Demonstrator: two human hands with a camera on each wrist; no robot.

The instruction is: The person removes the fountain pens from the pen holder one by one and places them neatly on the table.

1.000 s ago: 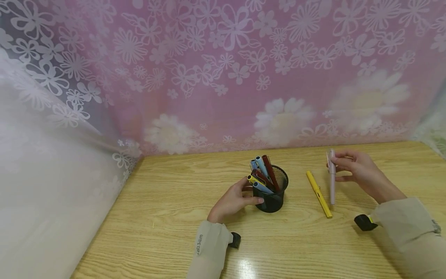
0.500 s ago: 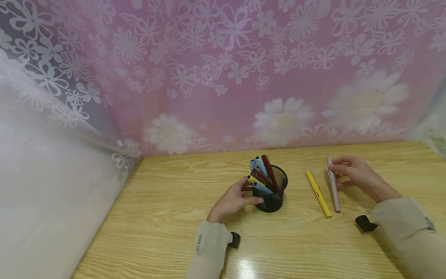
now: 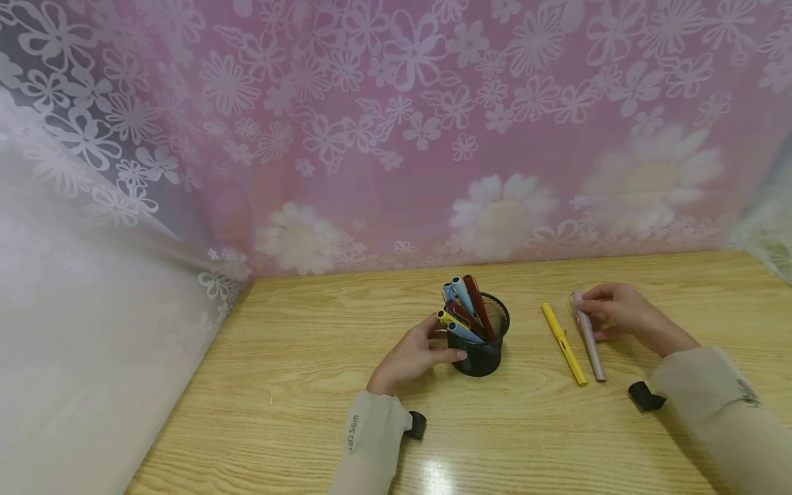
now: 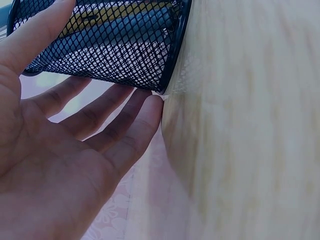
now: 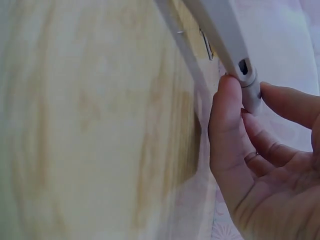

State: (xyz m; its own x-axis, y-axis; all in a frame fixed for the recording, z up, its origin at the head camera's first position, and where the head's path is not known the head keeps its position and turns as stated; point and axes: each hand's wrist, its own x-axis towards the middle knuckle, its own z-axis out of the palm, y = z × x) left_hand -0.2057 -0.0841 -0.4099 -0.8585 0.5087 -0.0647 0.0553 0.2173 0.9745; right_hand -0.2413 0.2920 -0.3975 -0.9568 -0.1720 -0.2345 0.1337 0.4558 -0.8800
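Note:
My left hand (image 3: 405,359) holds the black mesh pen holder (image 3: 481,359) from its left side, thumb in front and fingers behind. In the left wrist view, the thumb lies along the mesh wall (image 4: 110,57). Several blue, dark red and yellow pens (image 3: 475,302) lean inside the holder. With thumb and fingertips, my right hand (image 3: 626,316) pinches a pale pink pen (image 3: 590,345) near its far end. That pen slants low over the table, its other end pointing toward me. The right wrist view shows the fingertips at the pen's end, beside a small dark slot (image 5: 243,66).
A yellow pen (image 3: 563,340) lies on the wooden table (image 3: 297,371), between the holder and the pink pen and nearly parallel to the latter. Behind the table hangs a pink flowered curtain (image 3: 383,206); a pale sheet (image 3: 80,309) hangs at the left.
My right hand has lowered the pink pen and brought it left, closer beside the yellow pen; the pen has tilted from nearly straight to slanted. The left hand and holder have stayed put.

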